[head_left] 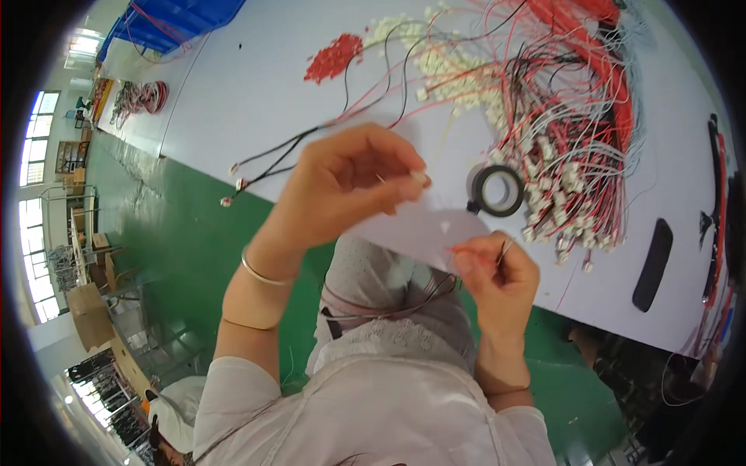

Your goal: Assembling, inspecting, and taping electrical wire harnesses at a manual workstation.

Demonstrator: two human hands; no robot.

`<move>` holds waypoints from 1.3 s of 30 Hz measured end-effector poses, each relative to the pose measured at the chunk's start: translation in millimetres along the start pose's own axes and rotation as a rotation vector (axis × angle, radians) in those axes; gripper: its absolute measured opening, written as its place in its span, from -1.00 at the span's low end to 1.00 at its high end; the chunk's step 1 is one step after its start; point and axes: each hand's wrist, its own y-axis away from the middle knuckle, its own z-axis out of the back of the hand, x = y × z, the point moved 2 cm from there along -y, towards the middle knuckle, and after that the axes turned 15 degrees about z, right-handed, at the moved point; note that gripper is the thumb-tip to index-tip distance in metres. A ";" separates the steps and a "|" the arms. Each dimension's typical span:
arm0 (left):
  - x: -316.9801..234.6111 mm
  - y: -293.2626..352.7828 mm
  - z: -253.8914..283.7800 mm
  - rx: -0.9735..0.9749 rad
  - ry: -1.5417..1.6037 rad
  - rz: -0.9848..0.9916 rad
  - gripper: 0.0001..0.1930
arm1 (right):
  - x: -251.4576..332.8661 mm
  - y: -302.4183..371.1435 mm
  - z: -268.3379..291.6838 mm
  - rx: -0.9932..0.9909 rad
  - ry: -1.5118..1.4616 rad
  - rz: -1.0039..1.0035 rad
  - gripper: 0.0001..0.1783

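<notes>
Over the near table edge, my left hand (350, 179) is closed in a pinch on a small white connector (420, 179). Lower and to the right, my right hand (501, 272) pinches a thin red wire end (456, 249) between thumb and fingertip; its exact shape is too small to make out. The two hands are apart. Black-sleeved cables (273, 155) with small white plugs lie just beyond my left wrist, partly past the table edge. Beyond my right hand is a roll of black tape (477, 191).
A heap of red and white wires (571, 171) with white plugs covers the right side. Farther off lie loose cream connectors (458, 78) and small red pieces (334, 58). A black strip (653, 264) rests at right, a blue bin (183, 23) far left. Wires (381, 314) cross my lap.
</notes>
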 end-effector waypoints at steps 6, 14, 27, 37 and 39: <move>41.7 29.3 -20.4 0.044 0.223 -0.098 -0.79 | 7.8 -2.0 -11.6 0.040 0.191 0.410 -0.84; 42.6 54.8 -28.5 -0.019 0.087 -0.204 -0.78 | 14.9 15.2 -15.9 0.020 0.337 0.475 -0.81; 34.3 69.7 -30.0 -0.182 -0.243 -0.349 -0.78 | 32.0 22.3 -17.6 0.110 0.545 0.626 -0.73; 39.0 72.2 -30.5 -0.164 -0.187 -0.312 -0.80 | 29.1 17.5 -20.6 0.213 0.411 0.459 -0.80; 37.9 72.7 -31.3 -0.171 -0.244 -0.345 -0.81 | 21.9 18.3 -20.2 0.189 0.298 0.388 -0.86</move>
